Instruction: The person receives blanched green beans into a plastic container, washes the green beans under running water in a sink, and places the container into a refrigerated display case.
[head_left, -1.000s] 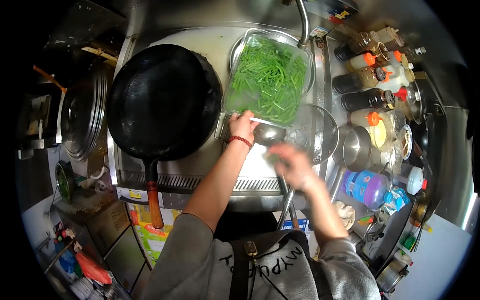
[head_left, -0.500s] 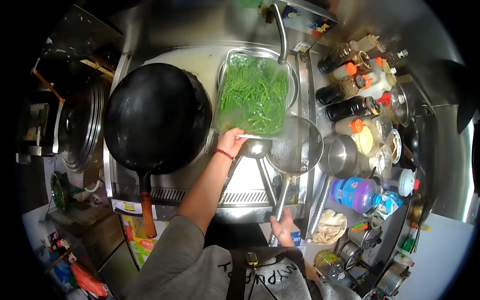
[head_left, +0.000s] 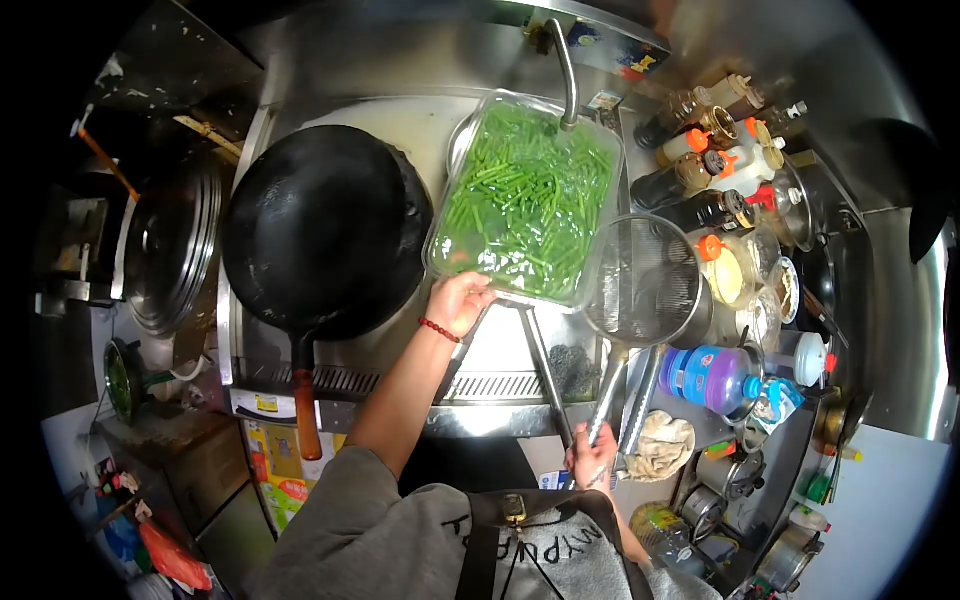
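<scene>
My left hand [head_left: 461, 303] grips the near edge of a clear plastic tub [head_left: 450, 262], its fingers closed on the rim. Cut green stalks [head_left: 530, 185] lie in the tub in what looks like water. The tub is slightly turned, its far edge by the metal faucet [head_left: 570, 85]. Low on the right, my right hand [head_left: 592, 458] is closed round the handle of a mesh strainer [head_left: 645, 280], whose round mesh is beside the tub's near right corner. A second metal handle [head_left: 545, 370] runs from under the tub to my right hand; whether I hold it too, I cannot tell.
A black wok [head_left: 318, 225] with a wooden handle sits on the stove at left. Sauce bottles [head_left: 680, 185] crowd the right shelf, with a purple-labelled jug [head_left: 708, 380] and a crumpled cloth [head_left: 660, 447] nearer me. A large lidded pot [head_left: 175, 250] stands far left.
The tub has shifted right and a little towards me, turning slightly. My right hand and the strainer have moved right, with the mesh now in front of the small metal pot.
</scene>
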